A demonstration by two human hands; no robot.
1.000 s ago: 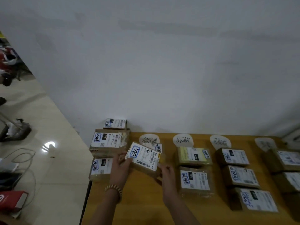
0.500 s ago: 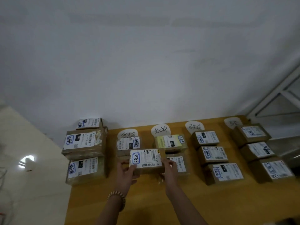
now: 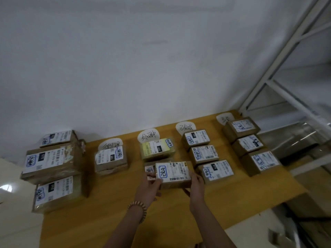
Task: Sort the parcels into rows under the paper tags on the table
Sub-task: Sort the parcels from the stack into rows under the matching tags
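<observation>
A wooden table (image 3: 111,221) stands against a pale wall (image 3: 143,68), with a white metal rack (image 3: 286,77) at its right end. Paper tags (image 3: 185,127) lie along the far edge, and labelled parcels sit in rows (image 3: 204,154) below them. Both hands grip one brown parcel (image 3: 172,173) by its ends, the left hand (image 3: 149,187) with fingers curled round the left end and the right hand (image 3: 197,187) round the right. It is held label up, partly covering a parcel (image 3: 149,169) in the second row and just beside the third row.
</observation>
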